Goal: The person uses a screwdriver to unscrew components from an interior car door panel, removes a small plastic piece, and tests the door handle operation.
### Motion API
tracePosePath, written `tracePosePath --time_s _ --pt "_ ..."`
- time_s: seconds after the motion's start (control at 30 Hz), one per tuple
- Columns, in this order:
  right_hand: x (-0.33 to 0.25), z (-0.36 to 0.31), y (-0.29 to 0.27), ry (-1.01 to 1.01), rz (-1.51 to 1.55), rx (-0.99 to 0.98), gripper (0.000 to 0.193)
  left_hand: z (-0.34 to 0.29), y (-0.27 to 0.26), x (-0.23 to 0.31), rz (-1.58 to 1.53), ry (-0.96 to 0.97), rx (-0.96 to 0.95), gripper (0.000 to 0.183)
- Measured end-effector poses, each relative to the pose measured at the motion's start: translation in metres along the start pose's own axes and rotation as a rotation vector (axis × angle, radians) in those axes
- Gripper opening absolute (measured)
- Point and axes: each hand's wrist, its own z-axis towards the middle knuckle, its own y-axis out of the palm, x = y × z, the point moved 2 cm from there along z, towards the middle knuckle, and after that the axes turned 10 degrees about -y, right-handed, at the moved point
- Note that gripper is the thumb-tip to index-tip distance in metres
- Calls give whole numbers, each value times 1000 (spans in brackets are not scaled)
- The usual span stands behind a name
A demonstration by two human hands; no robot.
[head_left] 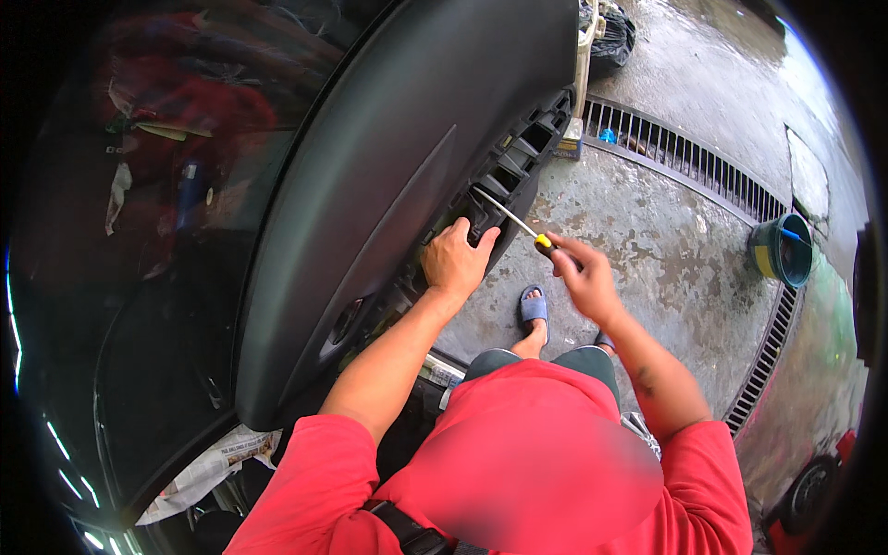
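Observation:
A black car door panel (365, 185) runs diagonally in front of me, with a row of square openings (518, 153) along its right edge. My left hand (455, 257) grips that edge, thumb and forefinger around black plastic; the other fingertips are partly hidden. In my right hand (585, 276) is a screwdriver (518, 222) with a yellow and black handle. Its metal shaft slants up and left to the openings beside my left hand. The tip reaches the panel edge; whether it sits inside a slot, I cannot tell.
Dark window glass (176, 231) with reflections fills the left side. A drain grate (684, 153) crosses the wet concrete floor (647, 217). At right stands a dark green bucket (783, 251); a black bag (612, 42) lies at the top. Newspaper (208, 470) shows at lower left.

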Motion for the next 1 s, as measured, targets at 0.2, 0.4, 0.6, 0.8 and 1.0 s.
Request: tracePosePath --time_s 0.2,0.4,0.6,0.8,1.0 --pt "2 -4 2 564 841 18 27 1 0 -5 -29 8 -39 49" --pt "-25 -16 21 -475 -955 160 39 1 -12 -2 -17 -37 -150 46" --pt "-21 -6 16 -315 -529 143 40 1 -5 -3 -70 -16 -96 48" --pt "-4 1 8 511 694 -23 30 -1 -7 -9 35 -20 -98 49" --pt "-9 -23 6 359 599 -27 31 -34 -30 -6 -202 -32 64 36"
